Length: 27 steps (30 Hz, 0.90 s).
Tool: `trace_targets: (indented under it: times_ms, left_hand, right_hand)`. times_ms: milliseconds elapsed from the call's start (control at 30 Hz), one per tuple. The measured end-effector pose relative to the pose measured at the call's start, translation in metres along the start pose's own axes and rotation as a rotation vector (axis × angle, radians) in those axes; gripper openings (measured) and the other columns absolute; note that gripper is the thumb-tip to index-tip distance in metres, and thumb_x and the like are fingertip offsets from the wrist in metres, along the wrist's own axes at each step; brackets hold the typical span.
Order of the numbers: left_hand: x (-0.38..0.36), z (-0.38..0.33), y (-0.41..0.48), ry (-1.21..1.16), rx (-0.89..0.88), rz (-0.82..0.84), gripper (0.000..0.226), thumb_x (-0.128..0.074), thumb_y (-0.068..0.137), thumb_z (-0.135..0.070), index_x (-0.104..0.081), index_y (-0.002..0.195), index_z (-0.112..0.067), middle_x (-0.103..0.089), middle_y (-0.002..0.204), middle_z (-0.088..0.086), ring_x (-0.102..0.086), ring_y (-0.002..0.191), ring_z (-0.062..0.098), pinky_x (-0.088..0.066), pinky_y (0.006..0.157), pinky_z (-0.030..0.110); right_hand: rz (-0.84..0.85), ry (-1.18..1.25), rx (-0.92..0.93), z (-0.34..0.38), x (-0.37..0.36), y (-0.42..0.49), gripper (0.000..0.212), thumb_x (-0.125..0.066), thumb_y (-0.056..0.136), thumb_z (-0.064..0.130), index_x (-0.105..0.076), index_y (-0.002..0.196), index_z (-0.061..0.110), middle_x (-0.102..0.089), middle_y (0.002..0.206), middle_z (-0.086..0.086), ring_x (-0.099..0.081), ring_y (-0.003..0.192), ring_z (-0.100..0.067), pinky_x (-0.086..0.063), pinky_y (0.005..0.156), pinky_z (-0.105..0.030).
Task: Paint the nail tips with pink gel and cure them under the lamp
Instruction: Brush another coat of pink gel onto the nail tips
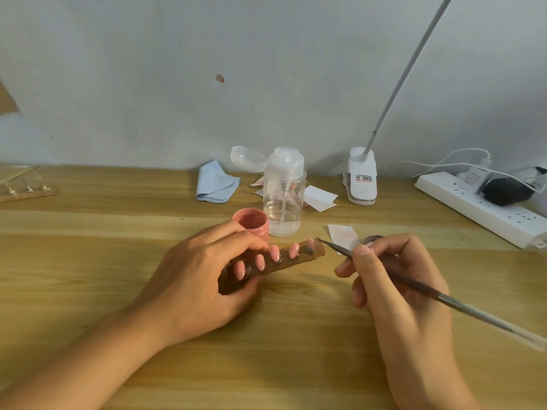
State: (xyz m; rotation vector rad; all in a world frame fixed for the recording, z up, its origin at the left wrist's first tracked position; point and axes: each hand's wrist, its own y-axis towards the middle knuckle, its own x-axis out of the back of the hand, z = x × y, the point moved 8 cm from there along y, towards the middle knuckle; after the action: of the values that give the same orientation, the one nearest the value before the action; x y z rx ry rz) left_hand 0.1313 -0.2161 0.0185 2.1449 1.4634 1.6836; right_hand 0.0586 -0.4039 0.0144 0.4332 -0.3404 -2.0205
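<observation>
left hand [195,279] grips one strip [317,251], five pink tips [294,250] (glossy), right hand [399,279] pinches one brush [444,298]

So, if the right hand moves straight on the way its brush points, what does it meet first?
Most likely the pink nail tip at the right end of the wooden strip: the brush in the right hand points up-left, its tip almost there. Whether it touches, I cannot tell.

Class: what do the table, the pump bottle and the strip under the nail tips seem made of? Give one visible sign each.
Table: wood or wood-look laminate, matt; pale grain streaks.
Pump bottle: probably clear, glossy plastic; liquid and tube show through.
Strip: brown, dull, rough-edged; perhaps cork or wood, unclear.
</observation>
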Motion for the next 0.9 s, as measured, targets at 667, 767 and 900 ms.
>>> trace_targets:
  times_ms: [667,767,900]
  left_hand:
    - [-0.0014,0.0003,-0.0008,0.009,0.001,0.008,0.024,-0.069,0.078,-0.024,-0.067,0.099,-0.035,-0.060,0.094,-0.018,-0.057,0.068,0.005,-0.053,0.064,0.033]
    - [-0.0006,0.0002,-0.0011,0.025,0.003,-0.002,0.024,-0.069,0.078,-0.024,-0.067,0.099,-0.036,-0.060,0.094,-0.018,-0.058,0.070,0.006,-0.053,0.066,0.034]
    - [-0.0010,-0.0005,-0.0010,0.027,-0.003,0.000,0.025,-0.068,0.078,-0.024,-0.067,0.100,-0.036,-0.059,0.095,-0.020,-0.057,0.071,0.005,-0.053,0.067,0.034]
  right_hand:
    - [0.024,-0.056,0.035,-0.0006,-0.0004,0.0003,0.015,-0.058,0.080,0.018,-0.049,0.076,0.007,-0.066,0.064,-0.013,-0.048,0.046,0.000,-0.035,0.048,-0.010]
    - [0.025,-0.078,0.038,-0.0010,-0.0016,0.0005,0.016,-0.059,0.080,0.019,-0.049,0.077,0.006,-0.066,0.066,-0.013,-0.049,0.048,-0.001,-0.036,0.049,-0.011]
    - [0.003,-0.086,0.035,-0.0019,0.0009,0.0002,0.015,-0.058,0.081,0.021,-0.050,0.078,0.008,-0.066,0.067,-0.013,-0.050,0.050,-0.003,-0.038,0.051,-0.014]
